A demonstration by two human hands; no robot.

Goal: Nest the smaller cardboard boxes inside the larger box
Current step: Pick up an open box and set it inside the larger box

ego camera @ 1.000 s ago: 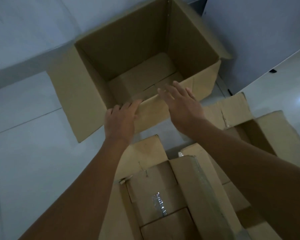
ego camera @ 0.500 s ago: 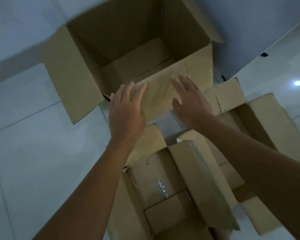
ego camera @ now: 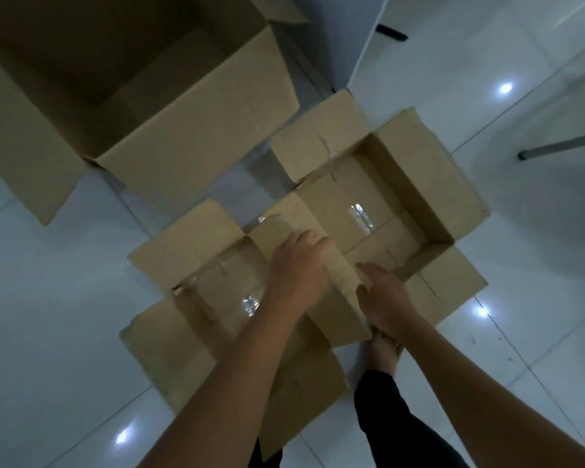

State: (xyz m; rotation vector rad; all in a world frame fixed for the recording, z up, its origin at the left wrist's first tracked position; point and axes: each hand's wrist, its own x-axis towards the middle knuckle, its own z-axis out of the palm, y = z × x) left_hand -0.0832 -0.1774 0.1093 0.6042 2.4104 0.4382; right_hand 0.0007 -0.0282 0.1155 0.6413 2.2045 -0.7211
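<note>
The large open cardboard box [ego camera: 196, 130] stands at the upper left, empty, with its flaps spread. Two smaller open boxes sit on the floor close to me: the left one [ego camera: 217, 285] with tape on its bottom, and the right one [ego camera: 429, 197], wider and shallow. Between them a long flap [ego camera: 331, 292] stands up. My left hand [ego camera: 298, 268] grips this flap from the left, fingers curled over its edge. My right hand [ego camera: 385, 298] holds the same flap from the right side.
White glossy floor tiles [ego camera: 48, 332] surround the boxes. A grey wall or cabinet corner [ego camera: 335, 45] stands behind. A metal furniture leg [ego camera: 561, 146] lies at the right. My foot [ego camera: 384, 352] and dark trouser leg [ego camera: 395, 417] are just below the boxes.
Both hands left the large box's front wall and came back toward me, down onto the flap between the two smaller boxes. The view tilted down.
</note>
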